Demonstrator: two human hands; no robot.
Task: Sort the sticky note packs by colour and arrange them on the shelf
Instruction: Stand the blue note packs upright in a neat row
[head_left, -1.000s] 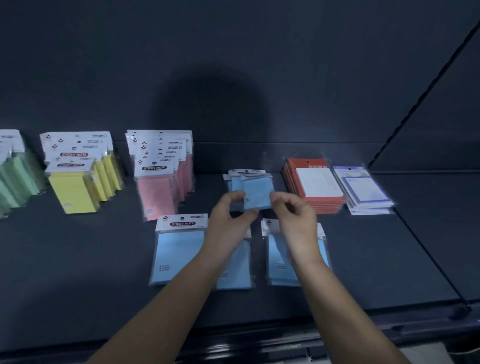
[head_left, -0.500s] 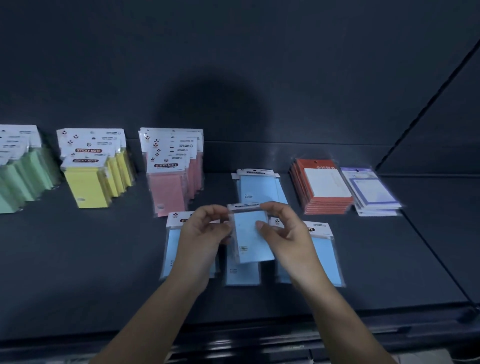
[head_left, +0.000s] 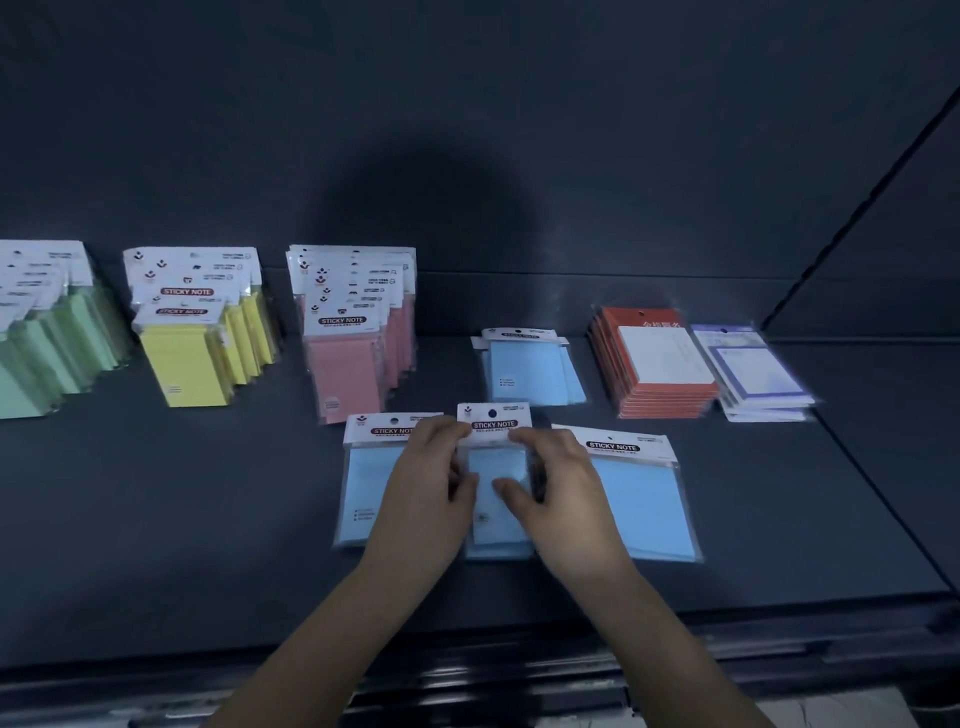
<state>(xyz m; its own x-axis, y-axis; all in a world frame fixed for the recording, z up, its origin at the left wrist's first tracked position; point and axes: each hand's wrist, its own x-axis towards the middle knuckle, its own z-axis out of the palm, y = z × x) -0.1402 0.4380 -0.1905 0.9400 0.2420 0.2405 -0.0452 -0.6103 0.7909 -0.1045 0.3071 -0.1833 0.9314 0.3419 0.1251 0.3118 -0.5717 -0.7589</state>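
Dark shelf, front centre: left wide blue pack and right wide blue pack lie flat. Both forearms reach in, palms down. Left hand and right hand pinch the narrow blue pack by its side edges, fingers curled, between the wide ones.

Small blue sticky note pack, flat between larger blue packs
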